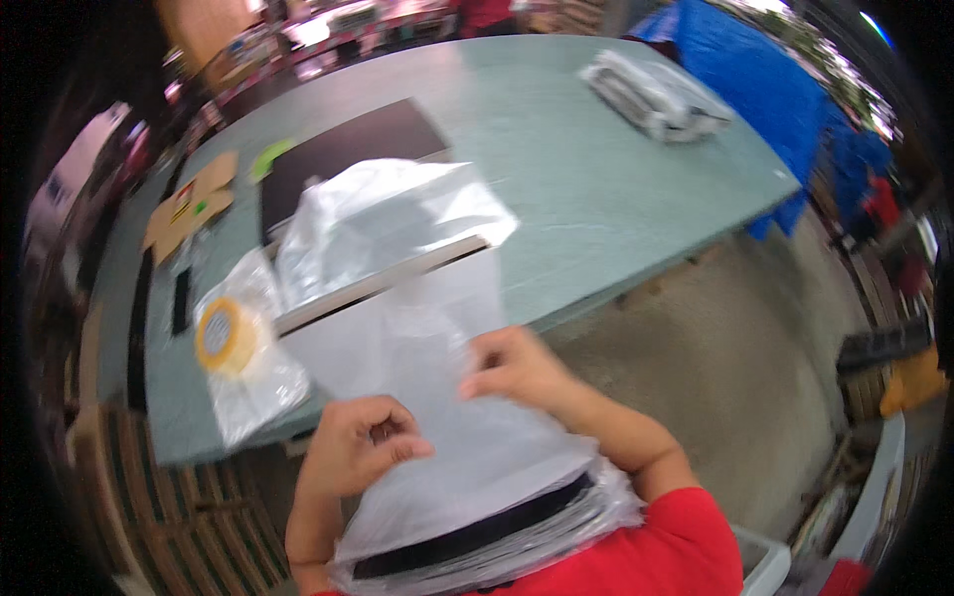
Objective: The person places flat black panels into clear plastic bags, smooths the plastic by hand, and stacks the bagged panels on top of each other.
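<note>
A stack of clear plastic bags (467,497) with a black strip across its near end lies against my body and reaches up to the table edge. Over it my left hand (363,442) is closed, its thumb brought against the curled fingers. My right hand (517,372), a little farther away, is likewise closed in a pinch. Both are blurred, and whatever thin film may be between the fingertips cannot be made out. Just beyond, a flat pale-edged panel (383,283) lies under a crumpled clear plastic bag (388,204).
On the green table (596,238) lie a yellow tape roll (224,336) on clear plastic, a dark flat board (348,154), cardboard pieces (194,207) and a plastic-wrapped bundle (656,94). A blue tarp (750,89) hangs at the right. Slatted wood (189,507) stands at lower left.
</note>
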A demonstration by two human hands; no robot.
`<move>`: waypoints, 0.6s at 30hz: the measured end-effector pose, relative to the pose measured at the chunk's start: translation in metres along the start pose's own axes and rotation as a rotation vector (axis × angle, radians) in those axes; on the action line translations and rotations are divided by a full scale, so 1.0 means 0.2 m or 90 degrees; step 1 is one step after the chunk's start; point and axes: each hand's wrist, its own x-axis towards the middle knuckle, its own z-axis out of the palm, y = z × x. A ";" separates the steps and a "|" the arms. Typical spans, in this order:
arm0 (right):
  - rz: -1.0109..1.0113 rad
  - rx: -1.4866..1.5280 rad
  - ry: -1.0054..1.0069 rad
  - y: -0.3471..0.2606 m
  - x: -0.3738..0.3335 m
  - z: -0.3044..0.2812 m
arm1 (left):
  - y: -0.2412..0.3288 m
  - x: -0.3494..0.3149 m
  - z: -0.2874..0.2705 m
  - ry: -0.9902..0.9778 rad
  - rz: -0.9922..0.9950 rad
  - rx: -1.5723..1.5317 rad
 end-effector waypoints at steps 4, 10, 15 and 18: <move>0.027 0.239 -0.064 0.05 0.05 0.08 | -0.04 0.05 0.16 0.079 -0.036 -0.231; -0.020 0.392 -0.014 -0.01 -0.06 -0.11 | -0.37 -0.13 -0.40 0.599 -0.079 -0.065; -0.034 0.226 -0.107 -0.02 0.05 0.08 | -0.06 0.03 0.03 0.180 0.206 -0.100; -0.034 0.358 -0.108 -0.03 0.06 0.09 | 0.06 0.04 0.14 0.075 0.019 -0.205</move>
